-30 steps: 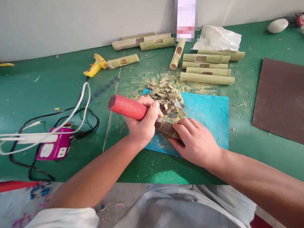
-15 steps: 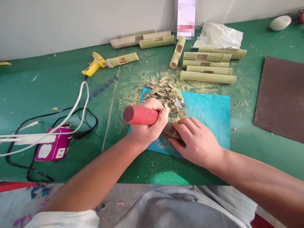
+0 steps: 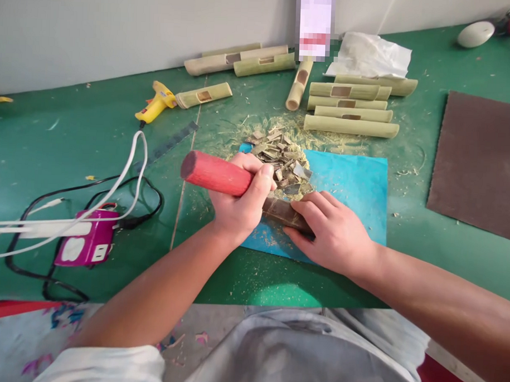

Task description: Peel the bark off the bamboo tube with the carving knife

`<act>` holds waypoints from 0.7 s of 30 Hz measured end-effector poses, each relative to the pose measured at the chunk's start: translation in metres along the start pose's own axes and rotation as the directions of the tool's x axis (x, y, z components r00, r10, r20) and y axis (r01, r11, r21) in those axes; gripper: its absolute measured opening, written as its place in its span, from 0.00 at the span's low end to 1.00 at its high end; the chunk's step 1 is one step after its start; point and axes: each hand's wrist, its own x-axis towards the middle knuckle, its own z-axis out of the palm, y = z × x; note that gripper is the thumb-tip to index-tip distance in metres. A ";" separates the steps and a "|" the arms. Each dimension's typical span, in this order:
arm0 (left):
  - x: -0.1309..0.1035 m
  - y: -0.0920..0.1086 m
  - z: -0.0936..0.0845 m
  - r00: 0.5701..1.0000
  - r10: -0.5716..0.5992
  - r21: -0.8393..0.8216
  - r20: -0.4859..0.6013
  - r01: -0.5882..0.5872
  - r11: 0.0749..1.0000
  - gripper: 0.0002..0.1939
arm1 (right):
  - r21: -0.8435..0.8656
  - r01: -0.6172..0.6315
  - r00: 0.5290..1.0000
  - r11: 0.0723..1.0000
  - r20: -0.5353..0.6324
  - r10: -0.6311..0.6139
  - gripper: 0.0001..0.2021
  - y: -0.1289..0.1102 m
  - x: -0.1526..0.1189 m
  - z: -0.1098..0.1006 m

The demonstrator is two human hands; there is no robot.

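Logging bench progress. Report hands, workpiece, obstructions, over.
Left hand grips red handle, working end hidden. Right hand holds brown piece over blue sheet. Chip pile just beyond.

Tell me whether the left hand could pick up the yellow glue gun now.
Probably not: the left hand is closed around the red handle and would likely have to free itself before taking the yellow glue gun.

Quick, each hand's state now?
Left hand: closed around the red handle.
Right hand: closed on the dark brown piece.

Green table (image 3: 94,129), on it blue sheet (image 3: 349,177), bamboo tubes (image 3: 351,126), brown mat (image 3: 482,165)
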 end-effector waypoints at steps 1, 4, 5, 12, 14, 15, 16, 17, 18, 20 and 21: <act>0.000 0.002 -0.001 1.000 -0.023 0.029 0.016 0.022 0.999 0.12 | -0.004 0.004 1.000 1.000 -0.001 -0.004 0.09 0.000 0.000 0.000; -0.001 0.007 -0.002 0.997 -0.050 0.098 0.066 0.043 0.994 0.13 | -0.016 0.018 1.000 1.000 -0.015 -0.019 0.09 -0.001 0.000 -0.001; -0.001 0.008 -0.003 0.995 -0.047 0.119 0.084 0.037 0.992 0.13 | -0.019 0.021 1.000 1.000 -0.020 -0.022 0.09 -0.001 0.000 -0.001; -0.001 0.008 -0.004 0.988 -0.001 0.229 0.157 -0.035 0.973 0.12 | -0.019 0.014 1.000 1.000 -0.007 -0.014 0.09 -0.001 0.000 -0.002; 0.000 0.010 -0.005 0.982 0.000 0.269 0.187 -0.051 0.962 0.13 | -0.014 0.007 1.000 1.000 0.000 -0.007 0.09 -0.001 0.000 -0.002; 0.001 0.012 -0.005 0.978 0.000 0.291 0.209 -0.062 0.955 0.13 | -0.009 0.005 1.000 1.000 0.001 -0.005 0.08 -0.001 0.000 -0.002; 0.001 0.013 -0.005 0.971 -0.002 0.311 0.241 -0.075 0.947 0.14 | -0.001 0.004 1.000 1.000 0.001 -0.004 0.08 -0.001 0.000 -0.002; 0.001 0.015 -0.004 0.961 -0.011 0.318 0.276 -0.081 0.945 0.14 | 0.008 0.005 1.000 1.000 0.002 -0.005 0.08 -0.001 0.000 -0.002; 0.001 0.016 -0.004 0.958 -0.030 0.314 0.285 -0.064 0.947 0.14 | 0.015 0.002 1.000 1.000 0.003 -0.002 0.08 -0.001 0.000 -0.001; -0.001 0.016 -0.002 0.966 -0.089 0.272 0.243 0.021 0.962 0.14 | 0.024 -0.013 1.000 1.000 0.007 0.013 0.09 -0.001 0.000 -0.001; -0.001 0.015 -0.001 0.974 -0.118 0.235 0.195 0.071 0.969 0.15 | 0.025 -0.019 1.000 1.000 0.008 0.018 0.09 -0.001 0.000 -0.001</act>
